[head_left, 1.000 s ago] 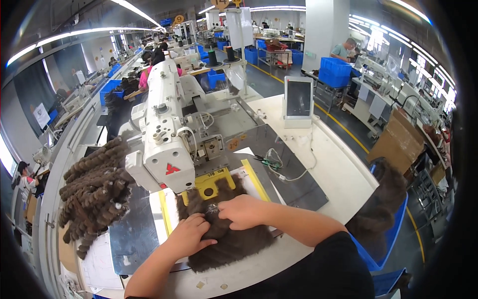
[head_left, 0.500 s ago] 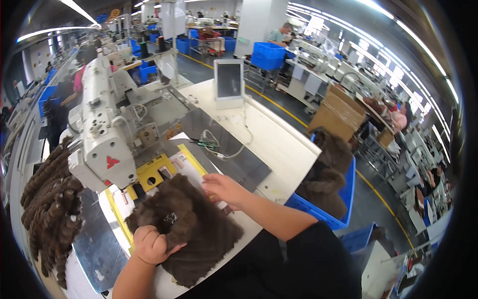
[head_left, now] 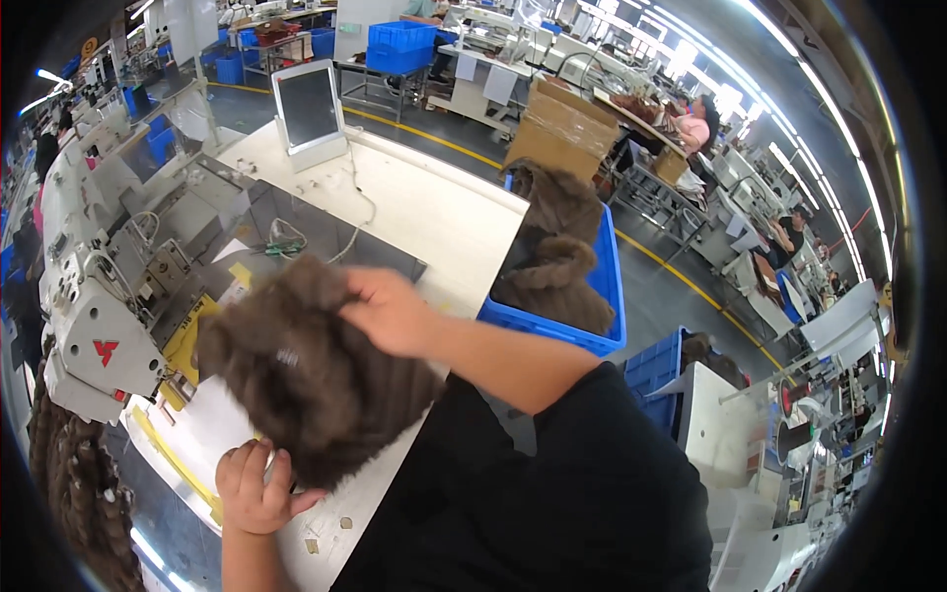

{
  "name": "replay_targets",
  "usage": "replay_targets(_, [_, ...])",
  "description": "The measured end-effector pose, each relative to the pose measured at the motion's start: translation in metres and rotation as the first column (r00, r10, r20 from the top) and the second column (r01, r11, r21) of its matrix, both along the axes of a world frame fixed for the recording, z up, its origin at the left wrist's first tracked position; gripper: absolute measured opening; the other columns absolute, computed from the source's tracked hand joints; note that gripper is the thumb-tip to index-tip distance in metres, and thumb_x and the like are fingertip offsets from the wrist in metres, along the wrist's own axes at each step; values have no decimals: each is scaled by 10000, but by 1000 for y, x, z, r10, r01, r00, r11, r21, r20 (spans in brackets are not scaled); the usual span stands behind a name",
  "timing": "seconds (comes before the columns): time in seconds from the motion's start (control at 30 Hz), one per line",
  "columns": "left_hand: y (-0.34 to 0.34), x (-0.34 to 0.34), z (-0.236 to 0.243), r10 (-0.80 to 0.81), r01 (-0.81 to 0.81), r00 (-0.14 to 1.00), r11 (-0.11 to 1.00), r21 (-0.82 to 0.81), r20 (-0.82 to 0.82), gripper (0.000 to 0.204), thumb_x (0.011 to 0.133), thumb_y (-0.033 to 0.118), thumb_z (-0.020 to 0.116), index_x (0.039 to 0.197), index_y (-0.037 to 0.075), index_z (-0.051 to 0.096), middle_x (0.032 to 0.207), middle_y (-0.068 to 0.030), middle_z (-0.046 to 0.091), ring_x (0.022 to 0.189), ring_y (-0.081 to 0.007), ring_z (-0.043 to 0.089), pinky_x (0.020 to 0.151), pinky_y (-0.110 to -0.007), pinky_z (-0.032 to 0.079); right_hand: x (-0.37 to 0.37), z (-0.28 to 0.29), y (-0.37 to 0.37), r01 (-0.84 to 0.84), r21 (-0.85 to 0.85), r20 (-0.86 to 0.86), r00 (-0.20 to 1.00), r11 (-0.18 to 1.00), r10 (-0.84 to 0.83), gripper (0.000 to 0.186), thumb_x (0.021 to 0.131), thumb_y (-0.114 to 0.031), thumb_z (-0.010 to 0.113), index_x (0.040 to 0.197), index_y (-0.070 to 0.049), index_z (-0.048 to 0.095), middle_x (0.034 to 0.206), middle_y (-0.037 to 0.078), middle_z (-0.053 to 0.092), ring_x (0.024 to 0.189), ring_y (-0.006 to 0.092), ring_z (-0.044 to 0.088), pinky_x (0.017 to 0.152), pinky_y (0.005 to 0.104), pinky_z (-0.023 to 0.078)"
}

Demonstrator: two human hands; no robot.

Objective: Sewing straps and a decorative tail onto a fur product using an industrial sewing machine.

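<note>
A piece of dark brown fur (head_left: 326,370) with a whitish label-like patch is lifted at a slant over the white table. My right hand (head_left: 395,314) is closed on its upper right edge, thumb and fingers pinching the pile. Beside the fur's lower left edge is my left hand (head_left: 256,488), its fingers bent and apart and its thumb stretched out toward the fur; no firm hold shows. Left of the fur stands a white sewing machine (head_left: 94,340) with a yellow clamp plate (head_left: 187,340). A white template with a yellow edge (head_left: 178,464) lies partly beneath the fur.
A blue crate (head_left: 614,286) to the right holds more brown fur (head_left: 557,237). Further brown fur (head_left: 79,493) hangs at the lower left. A small screen (head_left: 308,109), a cable (head_left: 363,207) and green-handled snips (head_left: 281,242) are on the worktop. A cardboard box (head_left: 562,128) stands beyond.
My right hand has taken hold of the fur and raised it off the template. The left hand has come away from the fur's opening to its lower edge. The whole view has swung right.
</note>
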State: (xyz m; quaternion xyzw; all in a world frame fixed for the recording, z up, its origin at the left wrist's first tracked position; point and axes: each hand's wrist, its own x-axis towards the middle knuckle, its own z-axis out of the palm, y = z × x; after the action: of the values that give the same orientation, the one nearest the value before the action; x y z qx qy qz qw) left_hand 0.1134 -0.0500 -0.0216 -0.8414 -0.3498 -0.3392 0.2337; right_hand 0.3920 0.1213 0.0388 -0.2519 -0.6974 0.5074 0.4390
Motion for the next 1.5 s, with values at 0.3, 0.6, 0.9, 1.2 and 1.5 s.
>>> replay_targets(0.3, [1,-8,-5,191,-165,978,952,-257,78,578,927,563,647,1108,15,642,1142,-220,628,983,-411,613,832,-490,503,203,117,44,155,-143,225,967,977,-121,397,928,68,533,1301,12,655,1213,45,719,1110,134,663,1009,321,522])
replay_targets(0.6, [9,4,3,224,-163,966,913,-373,129,507,816,444,762,1069,16,664,1161,-215,621,993,-400,613,839,-478,506,393,12,106,534,533,780,-9,657,-626,687,1019,-622,482,1198,5,698,1190,290,697,1167,456,645,994,498,509])
replay_targets(0.9, [8,-11,2,334,-232,931,853,-467,147,471,774,420,798,1007,31,672,1151,-202,642,997,-394,625,842,-479,516,262,-69,42,471,381,925,-191,796,-329,587,1022,-566,473,1365,-126,656,1379,191,643,1289,392,599,1093,476,472])
replay_targets(1.2, [-12,-19,18,503,-431,863,689,-582,-45,286,884,345,744,989,91,663,1114,-108,652,1048,-281,647,920,-424,497,243,-72,72,218,737,565,322,640,-760,225,992,-117,623,1156,28,678,1162,202,692,1116,383,647,1005,447,495])
replay_targets(1.5, [-213,-167,77,886,-784,89,-220,-581,-455,358,935,422,669,1047,87,728,1061,-143,715,1046,-352,682,891,-483,532,65,-90,79,-100,494,614,743,864,-265,233,1021,-126,630,1179,37,682,1235,149,681,1188,294,623,1054,395,461])
